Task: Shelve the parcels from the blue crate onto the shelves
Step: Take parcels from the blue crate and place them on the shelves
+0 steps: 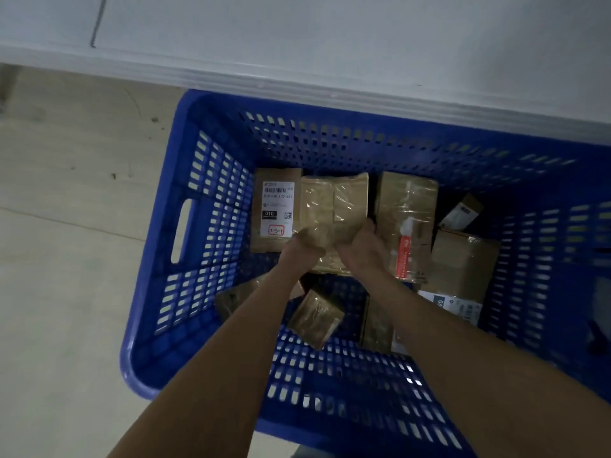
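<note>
The blue crate [211,180] stands on a pale floor [66,226], its far rim tucked under the front edge of a white shelf [330,44]; both bare forearms reach down into it from the near side. The left hand [305,244] and right hand [358,244] sit side by side in the middle of the crate, fingers curled over the near edge of a taped brown parcel [334,200]; the left grips its near-left corner, the right its near-right corner; the picture is too soft to show whether the parcel is lifted clear of the crate floor.

Toward the crate's left wall, touching the held parcel, lies a labelled parcel [276,206] with a barcode, the number 010 and a red-boxed handwritten mark. Toward the right wall lies a parcel with a red strip [406,219] under clear tape; beyond it, nearer the right wall, a small box [463,211] sits tilted, with a plain brown box [463,262] just nearer and a white-labelled parcel [456,305] nearer still. In the crate's near half, between the forearms, a small taped parcel [315,320] lies askew; a dark parcel [377,328] is just beside the right forearm; another brown parcel [231,299] shows partly under the left forearm.
</note>
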